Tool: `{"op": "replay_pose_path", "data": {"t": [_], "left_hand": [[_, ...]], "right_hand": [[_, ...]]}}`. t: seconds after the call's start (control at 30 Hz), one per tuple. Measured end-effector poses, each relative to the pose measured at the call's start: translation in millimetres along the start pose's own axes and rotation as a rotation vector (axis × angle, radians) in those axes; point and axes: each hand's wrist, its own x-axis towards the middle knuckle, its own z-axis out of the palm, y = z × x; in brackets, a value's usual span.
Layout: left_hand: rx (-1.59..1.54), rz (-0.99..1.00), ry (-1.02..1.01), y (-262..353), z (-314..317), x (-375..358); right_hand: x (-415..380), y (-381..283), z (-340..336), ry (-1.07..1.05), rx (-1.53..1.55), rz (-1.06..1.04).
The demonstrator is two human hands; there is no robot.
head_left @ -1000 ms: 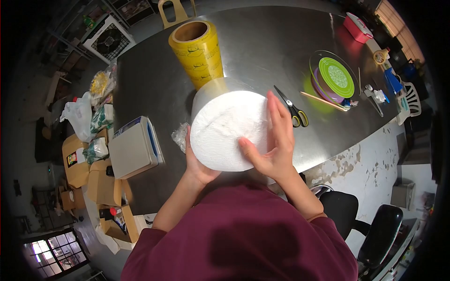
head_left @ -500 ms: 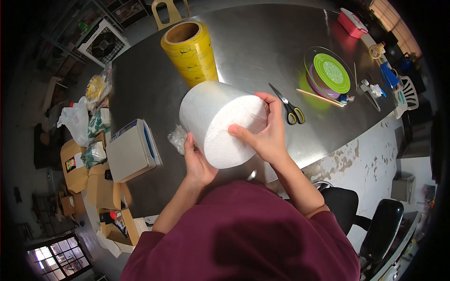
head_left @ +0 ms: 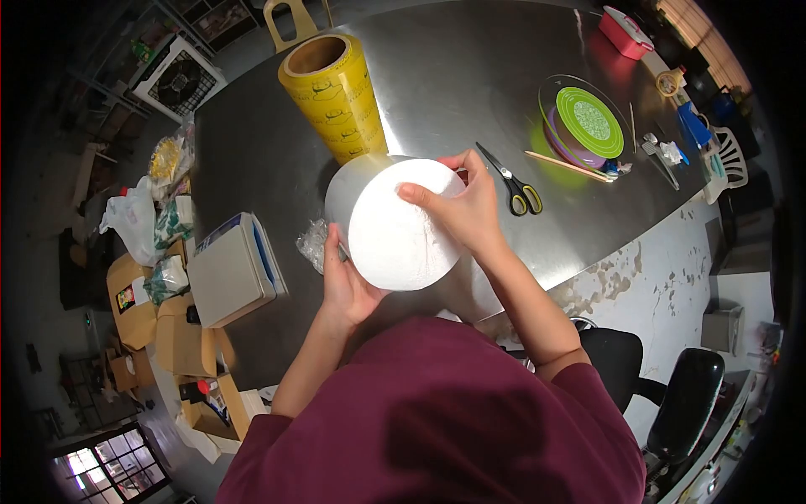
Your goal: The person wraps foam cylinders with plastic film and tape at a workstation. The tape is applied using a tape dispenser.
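A thick white cylinder (head_left: 403, 231) with a shiny side is lifted over the metal table, its flat round face tilted toward me. My left hand (head_left: 351, 290) supports it from the lower left, fingers going out of sight behind it. At the upper right, my right hand (head_left: 466, 206) grips the edge, with the thumb lying on the white face. Some thin clear film seems to crease on that face near the right thumb. Behind the cylinder, a large yellow roll of plastic wrap (head_left: 340, 105) stands upright. Crumpled clear plastic (head_left: 312, 245) lies left of the cylinder.
On the metal table (head_left: 453, 76), scissors (head_left: 514, 186) lie right of the cylinder. Farther right are a green-topped turntable (head_left: 588, 122), wooden sticks (head_left: 569, 166) and a pink box (head_left: 625, 34). A grey flat-topped device (head_left: 231, 273) and cardboard boxes (head_left: 180, 340) are at left.
The cylinder has tipped so its white face turns more toward me and slightly upward. My right hand has shifted a little up and left, with its thumb higher on the face.
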Motion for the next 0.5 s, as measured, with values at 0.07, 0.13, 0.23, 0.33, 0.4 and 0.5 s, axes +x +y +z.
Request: {"op": "replay_pose_path", "data": {"t": [0.07,0.13,0.23,0.33,0.4,0.5], "left_hand": [[-0.015,-0.013,-0.023,1,1,1],[-0.031,-0.014,-0.052,3,1,2],[-0.010,-0.004,-0.083,3,2,3],[-0.094,-0.068,-0.176,2,-10,6],[-0.096,-0.070,-0.161,1,-10,6],[-0.100,-0.057,-0.157,1,-6,4]], "right_hand": [[0,0,1,0.009,0.026,0.000],[1,0,2,0.014,0.015,-0.044],[-2,-3,-1,0.004,-0.019,-0.140],[-5,-6,-4,-0.037,0.030,-0.169],[-6,-8,-5,-0.059,0.074,-0.196],[-10,-5,-5,-0.036,-0.020,-0.329]]}}
